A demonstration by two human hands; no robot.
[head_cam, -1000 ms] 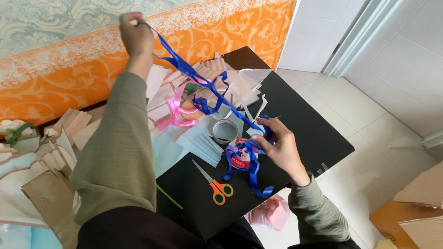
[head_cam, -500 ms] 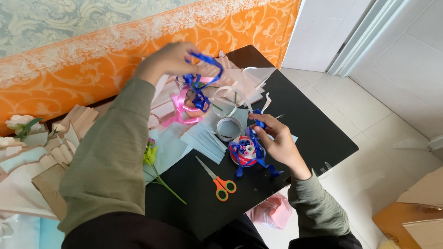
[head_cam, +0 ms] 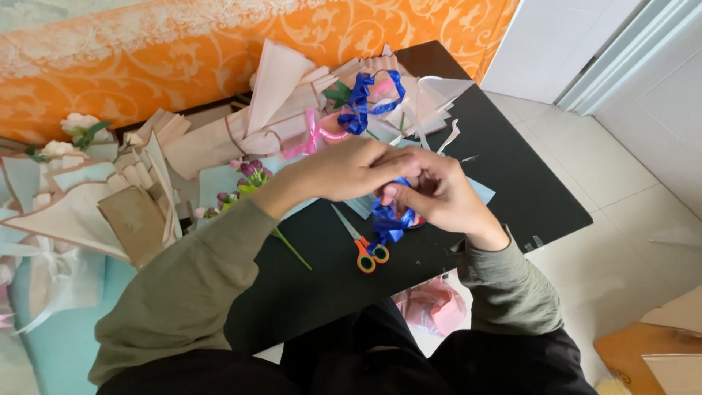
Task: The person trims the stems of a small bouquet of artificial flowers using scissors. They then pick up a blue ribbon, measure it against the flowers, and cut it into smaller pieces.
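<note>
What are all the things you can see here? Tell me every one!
Table: one, black, centre.
Blue ribbon: one bunch, held between both hands.
Ribbon loops: one blue curl, far side of the table.
Pink ribbon: one, on the paper wraps.
Scissors: one pair, orange handles, near the hands.
Paper wraps: many, beige and pale blue, left and far side.
Small flowers: one sprig, purple, green stem.
Pink bundle: one, below the table edge.
Orange cloth: one, patterned, behind.
Left hand: pinching ribbon.
Right hand: gripping ribbon.
</note>
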